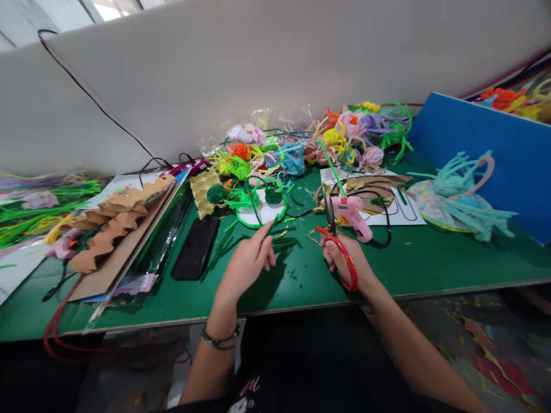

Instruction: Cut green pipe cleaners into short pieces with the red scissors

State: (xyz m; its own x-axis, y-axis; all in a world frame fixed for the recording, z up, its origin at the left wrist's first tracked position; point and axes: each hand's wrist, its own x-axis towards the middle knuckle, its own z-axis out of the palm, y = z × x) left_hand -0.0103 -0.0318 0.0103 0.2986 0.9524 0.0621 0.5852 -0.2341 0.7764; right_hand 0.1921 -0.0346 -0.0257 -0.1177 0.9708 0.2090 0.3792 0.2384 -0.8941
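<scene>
My left hand (249,258) hovers over the green table (297,275), its index finger stretched toward the white disc (269,212) with a green rim; nothing shows in its grasp. Green fuzzy stems and dark green pom-poms (274,195) sit on the disc. My right hand (344,255) is closed round the red-handled scissors (350,264), whose dark blades point away from me. Just behind the blades lies a pink glue gun (355,217). Dark green stem pieces (284,242) are scattered near my left fingertips.
A black phone (196,248) lies left of my left hand, beside stacked cardboard (112,258). Colourful fuzzy-stem bundles (336,137) line the back. At the right, a turquoise fuzzy piece (456,178) rests before a blue board (486,137).
</scene>
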